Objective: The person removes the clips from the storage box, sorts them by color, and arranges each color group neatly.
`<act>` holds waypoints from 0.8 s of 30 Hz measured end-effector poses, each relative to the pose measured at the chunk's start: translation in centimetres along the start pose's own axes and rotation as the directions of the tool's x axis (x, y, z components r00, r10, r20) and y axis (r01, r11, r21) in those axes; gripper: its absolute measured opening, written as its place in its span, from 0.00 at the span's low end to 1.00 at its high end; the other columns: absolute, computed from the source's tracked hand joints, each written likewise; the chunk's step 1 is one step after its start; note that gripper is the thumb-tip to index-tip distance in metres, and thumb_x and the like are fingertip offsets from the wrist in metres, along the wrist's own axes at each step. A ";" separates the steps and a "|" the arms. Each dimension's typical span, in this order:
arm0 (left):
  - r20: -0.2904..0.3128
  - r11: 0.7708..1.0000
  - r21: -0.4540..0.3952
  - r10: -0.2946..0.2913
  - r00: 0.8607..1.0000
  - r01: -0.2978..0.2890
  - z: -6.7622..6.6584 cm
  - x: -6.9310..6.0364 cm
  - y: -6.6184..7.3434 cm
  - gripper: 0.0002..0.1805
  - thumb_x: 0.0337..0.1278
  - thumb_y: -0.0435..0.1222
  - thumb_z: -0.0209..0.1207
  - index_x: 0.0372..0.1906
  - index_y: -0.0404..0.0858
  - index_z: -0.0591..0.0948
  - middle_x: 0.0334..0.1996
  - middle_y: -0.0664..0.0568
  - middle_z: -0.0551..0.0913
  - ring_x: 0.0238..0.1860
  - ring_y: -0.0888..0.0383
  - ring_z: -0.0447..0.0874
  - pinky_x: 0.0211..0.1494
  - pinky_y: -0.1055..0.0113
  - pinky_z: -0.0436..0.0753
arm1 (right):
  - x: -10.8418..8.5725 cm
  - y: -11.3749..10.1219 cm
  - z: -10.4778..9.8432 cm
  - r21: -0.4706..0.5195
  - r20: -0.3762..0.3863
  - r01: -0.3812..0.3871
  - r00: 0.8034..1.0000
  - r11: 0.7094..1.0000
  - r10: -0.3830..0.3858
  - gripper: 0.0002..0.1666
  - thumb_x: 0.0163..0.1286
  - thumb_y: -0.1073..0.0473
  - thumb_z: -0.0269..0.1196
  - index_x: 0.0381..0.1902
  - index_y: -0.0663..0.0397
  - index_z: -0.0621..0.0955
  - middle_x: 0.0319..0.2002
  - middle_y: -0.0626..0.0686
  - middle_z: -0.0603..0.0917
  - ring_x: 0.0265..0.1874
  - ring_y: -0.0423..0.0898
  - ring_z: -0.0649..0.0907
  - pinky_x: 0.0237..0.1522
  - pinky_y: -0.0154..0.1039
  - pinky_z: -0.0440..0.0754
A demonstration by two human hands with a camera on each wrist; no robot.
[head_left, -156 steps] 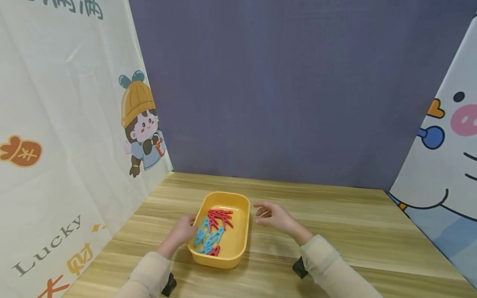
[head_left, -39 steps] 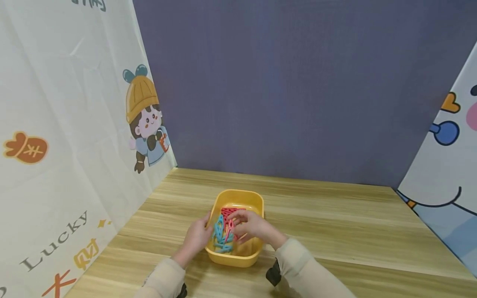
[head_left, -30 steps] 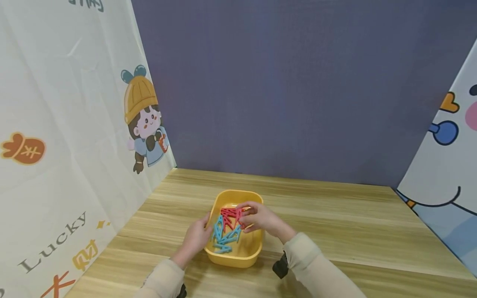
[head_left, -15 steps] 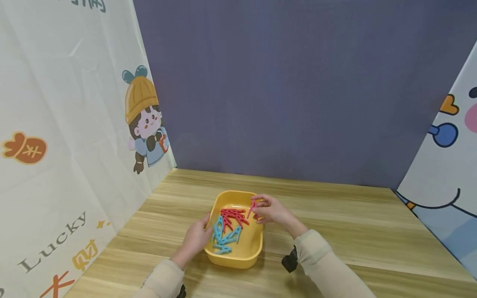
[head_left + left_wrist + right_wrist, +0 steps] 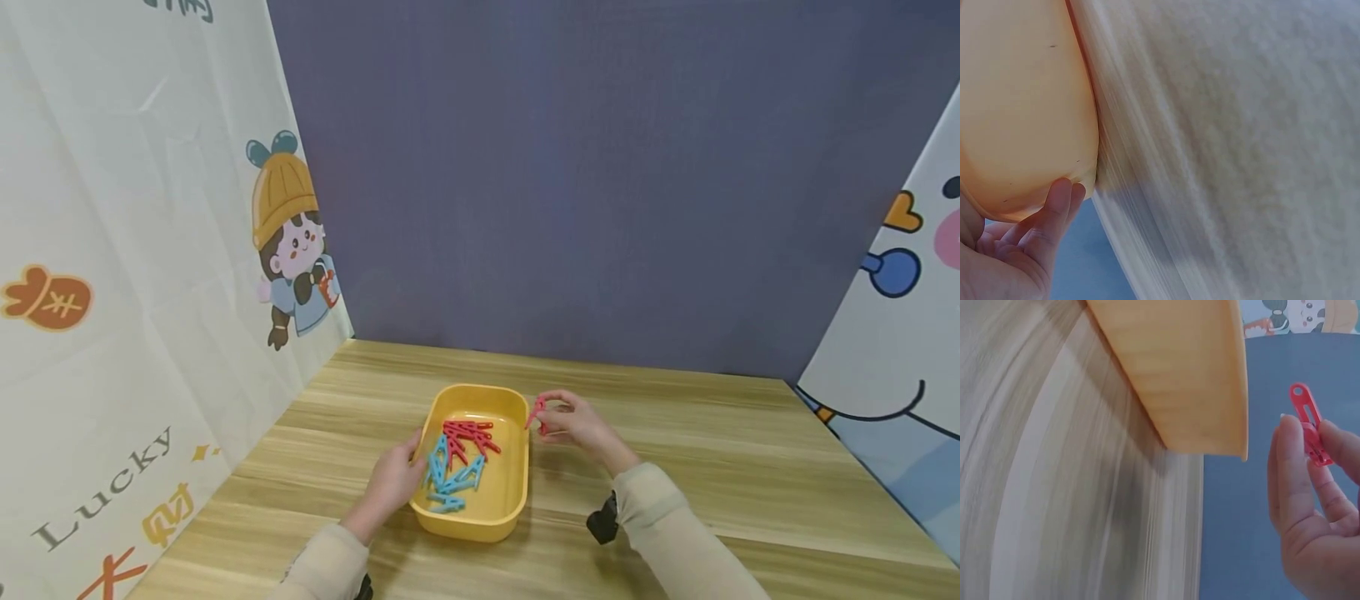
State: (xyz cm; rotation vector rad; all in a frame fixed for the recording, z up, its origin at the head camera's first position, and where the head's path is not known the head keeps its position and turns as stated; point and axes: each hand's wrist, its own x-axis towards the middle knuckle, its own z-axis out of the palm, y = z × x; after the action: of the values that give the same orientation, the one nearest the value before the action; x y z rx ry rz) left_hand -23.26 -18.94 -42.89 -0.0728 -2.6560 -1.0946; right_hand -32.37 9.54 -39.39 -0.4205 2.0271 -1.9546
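Observation:
A yellow plastic tub [image 5: 471, 527] stands on the wooden table. Inside lie red clothespins [image 5: 467, 430] toward its far half and light blue clothespins [image 5: 450, 483] toward the left and near side. My left hand [image 5: 393, 479] grips the tub's left wall, its fingertips against the outer side in the left wrist view. Just beyond the right rim, my right hand [image 5: 577, 425] pinches one red clothespin [image 5: 1305, 415] between thumb and fingers. In the right wrist view that clothespin is held up, apart from the tub.
The wood-grain table [image 5: 675, 450] stretches to the right of the tub. A dark blue-grey panel [image 5: 555, 183] rises behind it. White printed sheets stand at the left [image 5: 172, 233] and right [image 5: 900, 350] sides. Both wrists wear dark camera mounts.
My right hand reached into the tub, took hold of a red clothespin, then lifted it rightward past the rim. The left hand has kept its hold; the tub sits slightly right of its earliest position.

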 end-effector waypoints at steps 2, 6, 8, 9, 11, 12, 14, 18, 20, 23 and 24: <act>0.001 1.000 -0.004 -0.010 1.000 0.010 0.0 0.0 0.0 0.26 0.57 0.29 0.53 0.61 0.26 0.67 0.50 0.32 0.76 0.42 0.44 0.79 0.42 0.54 0.79 | 0.1 0.2 -0.4 -0.002 -0.013 -0.010 1.000 1.000 0.010 0.28 0.64 0.66 0.58 0.60 0.68 0.64 0.44 0.70 0.76 0.33 0.53 0.82 0.40 0.47 0.80; 0.004 1.000 -0.011 -0.020 1.000 0.020 -0.1 0.0 0.1 0.26 0.57 0.29 0.53 0.61 0.27 0.67 0.51 0.32 0.75 0.43 0.44 0.79 0.42 0.55 0.79 | 0.1 0.7 -1.2 -0.001 -0.019 -0.019 1.000 1.000 0.019 0.31 0.64 0.65 0.59 0.62 0.69 0.63 0.45 0.70 0.75 0.34 0.53 0.82 0.41 0.47 0.80; 0.002 1.000 -0.007 -0.016 1.000 0.016 -0.2 -0.1 0.2 0.26 0.57 0.29 0.53 0.61 0.27 0.67 0.50 0.32 0.76 0.42 0.45 0.79 0.42 0.55 0.79 | 0.0 0.8 -1.5 -0.002 -0.011 0.000 1.000 1.000 0.000 0.32 0.63 0.64 0.60 0.61 0.70 0.63 0.44 0.70 0.76 0.34 0.53 0.82 0.41 0.47 0.80; 0.002 1.000 -0.005 -0.012 1.000 0.012 -0.2 -0.1 0.2 0.26 0.57 0.29 0.53 0.61 0.27 0.67 0.50 0.32 0.76 0.41 0.45 0.79 0.41 0.55 0.79 | -0.1 0.9 -1.6 -0.006 -0.002 0.013 1.000 1.000 -0.013 0.33 0.63 0.63 0.61 0.61 0.71 0.63 0.43 0.69 0.76 0.33 0.53 0.82 0.41 0.48 0.80; 0.001 1.000 -0.002 -0.005 1.000 0.005 -0.2 -0.1 0.3 0.25 0.57 0.28 0.53 0.61 0.26 0.67 0.49 0.32 0.77 0.39 0.46 0.79 0.39 0.56 0.79 | -0.2 1.1 -1.9 -0.011 0.026 0.052 0.998 0.999 -0.051 0.33 0.63 0.61 0.61 0.60 0.73 0.63 0.41 0.69 0.78 0.31 0.52 0.82 0.38 0.46 0.81; 0.002 1.000 -0.004 -0.008 1.000 0.008 -0.2 -0.1 0.3 0.25 0.57 0.29 0.53 0.61 0.27 0.67 0.49 0.32 0.77 0.39 0.47 0.79 0.39 0.56 0.79 | -0.2 1.2 -2.0 -0.017 0.031 0.057 0.998 0.998 -0.057 0.33 0.63 0.60 0.61 0.59 0.73 0.64 0.40 0.68 0.79 0.30 0.50 0.82 0.36 0.45 0.82; 0.004 1.000 -0.005 -0.010 1.000 0.010 -0.2 -0.1 0.2 0.25 0.57 0.29 0.53 0.61 0.27 0.67 0.49 0.32 0.77 0.38 0.47 0.79 0.39 0.57 0.80 | -0.3 1.5 -2.2 -0.049 0.018 0.045 0.999 0.998 -0.044 0.32 0.63 0.59 0.61 0.59 0.73 0.65 0.37 0.66 0.81 0.27 0.48 0.82 0.32 0.42 0.82; 0.009 1.000 -0.013 -0.010 1.000 0.010 -0.1 0.0 0.1 0.26 0.57 0.28 0.53 0.61 0.26 0.67 0.50 0.32 0.76 0.39 0.47 0.79 0.38 0.58 0.80 | 0.0 2.3 -2.3 -0.103 -0.063 -0.069 0.996 0.992 0.062 0.31 0.64 0.59 0.60 0.60 0.70 0.66 0.30 0.62 0.81 0.21 0.45 0.82 0.26 0.39 0.82; 0.009 1.000 -0.012 -0.002 1.000 0.002 0.0 0.0 0.1 0.25 0.57 0.28 0.53 0.61 0.25 0.67 0.50 0.31 0.76 0.40 0.46 0.79 0.39 0.57 0.80 | 0.1 2.7 -2.4 -0.113 -0.088 -0.105 0.992 0.988 0.096 0.31 0.64 0.60 0.60 0.60 0.70 0.66 0.28 0.60 0.81 0.19 0.45 0.82 0.24 0.38 0.82; 0.014 1.000 -0.016 -0.003 1.000 0.004 0.1 0.0 0.1 0.26 0.57 0.28 0.53 0.61 0.25 0.67 0.50 0.31 0.75 0.42 0.45 0.79 0.40 0.57 0.80 | 0.2 3.2 -2.4 -0.123 -0.086 -0.118 0.990 0.985 0.107 0.30 0.65 0.61 0.59 0.61 0.72 0.65 0.26 0.58 0.81 0.18 0.44 0.81 0.21 0.36 0.81; 0.014 1.000 -0.015 -0.003 1.000 0.003 0.1 0.0 0.1 0.26 0.57 0.29 0.53 0.61 0.25 0.67 0.51 0.31 0.75 0.42 0.45 0.79 0.40 0.56 0.79 | 0.2 3.3 -2.4 -0.125 -0.083 -0.119 0.991 0.985 0.109 0.30 0.65 0.62 0.58 0.60 0.72 0.65 0.26 0.57 0.81 0.17 0.44 0.81 0.21 0.35 0.81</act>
State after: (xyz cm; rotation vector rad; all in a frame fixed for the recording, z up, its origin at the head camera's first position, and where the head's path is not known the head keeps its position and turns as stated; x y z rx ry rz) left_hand -23.32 -18.83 -42.88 -0.0792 -2.6609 -1.1192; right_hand -33.53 11.83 -42.63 -0.2559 2.1829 -1.8038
